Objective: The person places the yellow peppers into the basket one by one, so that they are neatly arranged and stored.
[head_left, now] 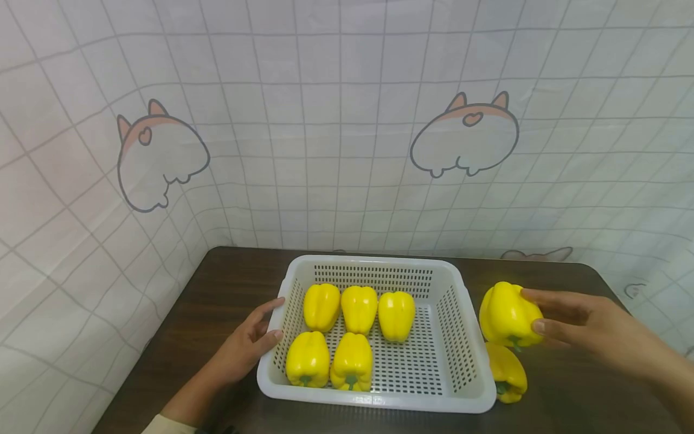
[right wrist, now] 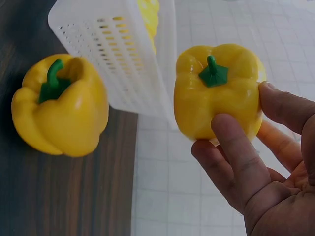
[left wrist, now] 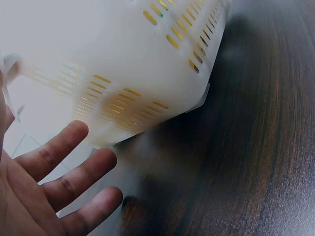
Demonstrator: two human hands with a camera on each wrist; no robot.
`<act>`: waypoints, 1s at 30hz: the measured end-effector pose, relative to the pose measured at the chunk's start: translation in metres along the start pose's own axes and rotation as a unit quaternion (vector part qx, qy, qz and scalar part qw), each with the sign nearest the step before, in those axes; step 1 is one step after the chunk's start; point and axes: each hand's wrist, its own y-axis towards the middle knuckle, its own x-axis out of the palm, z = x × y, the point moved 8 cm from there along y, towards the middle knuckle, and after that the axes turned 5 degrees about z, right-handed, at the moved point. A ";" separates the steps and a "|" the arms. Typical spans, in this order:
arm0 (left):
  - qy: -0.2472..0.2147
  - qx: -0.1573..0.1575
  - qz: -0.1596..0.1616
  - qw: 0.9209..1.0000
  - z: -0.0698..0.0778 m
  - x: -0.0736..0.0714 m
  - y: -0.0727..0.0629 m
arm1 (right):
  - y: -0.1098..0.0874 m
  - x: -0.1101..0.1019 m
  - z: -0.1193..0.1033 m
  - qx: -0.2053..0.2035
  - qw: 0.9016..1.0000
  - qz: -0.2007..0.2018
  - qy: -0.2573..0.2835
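A white plastic basket [head_left: 374, 398] with slotted walls stands on the dark table. Several yellow bell peppers [head_left: 352, 361] lie inside, in two rows toward its left side. At the basket's left rim my left hand [head_left: 246, 346] touches the edge with thumb and forefinger; the other fingers [left wrist: 81, 182] are relaxed and apart from the wall. My right hand [head_left: 580, 316] grips a yellow bell pepper [head_left: 506, 313] with its green stem, raised just right of the basket. Below it, another yellow bell pepper [right wrist: 59, 108] rests on the table beside the basket, partly hidden in the head view.
The dark wood-grain table [head_left: 217, 289] extends on both sides of the basket. A pale grid-patterned cloth [head_left: 347, 150] with cartoon animal drawings hangs behind and at the sides. Bare slotted floor [head_left: 417, 361] shows in the right part of the basket.
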 end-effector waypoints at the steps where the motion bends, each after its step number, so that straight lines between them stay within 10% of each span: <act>1: 0.000 0.000 0.000 1.000 0.000 0.000 0.000 | 0.001 0.001 -0.002 -0.001 1.000 -0.002 0.004; 30: -0.008 -0.003 0.004 1.000 -0.001 0.001 0.001 | 0.017 0.055 -0.042 -0.035 0.992 -0.081 0.094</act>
